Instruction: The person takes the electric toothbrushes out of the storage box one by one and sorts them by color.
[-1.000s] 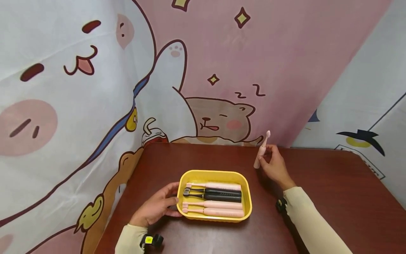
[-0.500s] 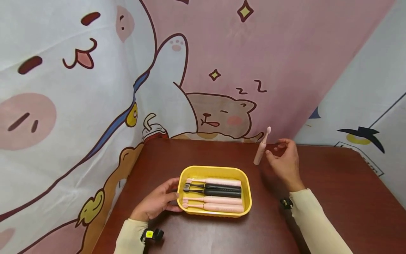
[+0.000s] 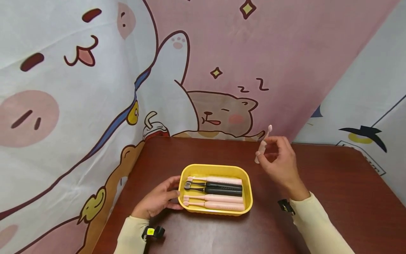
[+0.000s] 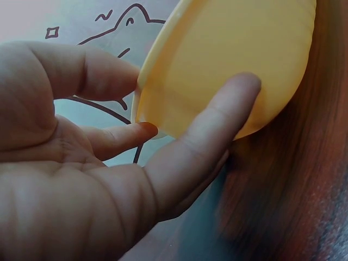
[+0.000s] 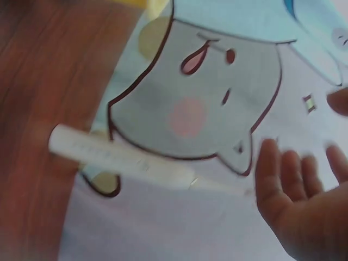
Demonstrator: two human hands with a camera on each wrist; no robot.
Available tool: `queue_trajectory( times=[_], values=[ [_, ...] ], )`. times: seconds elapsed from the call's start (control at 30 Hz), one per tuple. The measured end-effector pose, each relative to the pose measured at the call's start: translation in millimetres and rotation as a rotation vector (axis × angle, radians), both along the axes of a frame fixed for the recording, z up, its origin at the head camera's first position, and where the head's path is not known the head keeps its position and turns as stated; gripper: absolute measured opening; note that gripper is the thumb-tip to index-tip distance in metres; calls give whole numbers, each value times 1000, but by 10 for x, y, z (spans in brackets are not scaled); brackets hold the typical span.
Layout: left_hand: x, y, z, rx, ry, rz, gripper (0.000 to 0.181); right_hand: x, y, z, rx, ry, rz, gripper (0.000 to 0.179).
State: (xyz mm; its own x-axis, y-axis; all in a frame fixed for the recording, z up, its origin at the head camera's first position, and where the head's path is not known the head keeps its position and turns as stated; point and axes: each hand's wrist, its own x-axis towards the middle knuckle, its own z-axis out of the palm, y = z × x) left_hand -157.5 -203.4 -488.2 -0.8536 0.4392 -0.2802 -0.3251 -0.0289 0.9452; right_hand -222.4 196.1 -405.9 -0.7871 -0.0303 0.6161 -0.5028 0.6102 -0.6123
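Note:
A yellow plastic tray [image 3: 219, 212] stands on the table, holding two black electric toothbrushes [image 3: 223, 191] and three pink ones [image 3: 224, 206] laid side by side. My left hand [image 3: 158, 198] grips its left end; in the left wrist view, the thumb [image 4: 204, 128] lies across the end wall and the fingertips meet the rim. Behind the tray to the right, another pink electric toothbrush [image 5: 122, 160] stands upright. My right hand [image 3: 283, 164] is at it, thumb and index finger overlapping it in the head view. In the right wrist view the fingers [image 5: 296, 174] are spread and apart from it.
The dark red-brown wooden table [image 3: 336, 194] ends at a cloth backdrop [image 3: 285, 70] printed with cartoon animals. The same cloth runs along the table's left side. A black strap device [image 3: 153, 232] sits on the left wrist, and another [image 3: 286, 206] on the right.
My right hand first held the standing pink toothbrush, let go and drew back to the right, then came back to it. The left hand has kept its hold on the tray.

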Motion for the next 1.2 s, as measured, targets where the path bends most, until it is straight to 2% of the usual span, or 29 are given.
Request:
queue_trajectory(
  times=[0.13,0.27,0.63,0.87,1.1,1.2],
  values=[
    [-4,3,4,-1,-5,5,63,53,-156,30,144,-21,144,44],
    [-9,6,-17,-6,-11,14,63,84,-310,-5,224,-65,274,43],
    [-15,7,-33,1,-5,8,63,235,-732,-151,469,-225,497,40],
    [-7,6,-27,7,-16,16,64,307,-895,-273,591,-271,593,34],
    [7,13,-14,3,-25,24,64,362,-947,-361,631,-346,659,25],
    [8,10,-16,0,-18,24,64,364,-957,-388,649,-348,683,19]
  ],
)
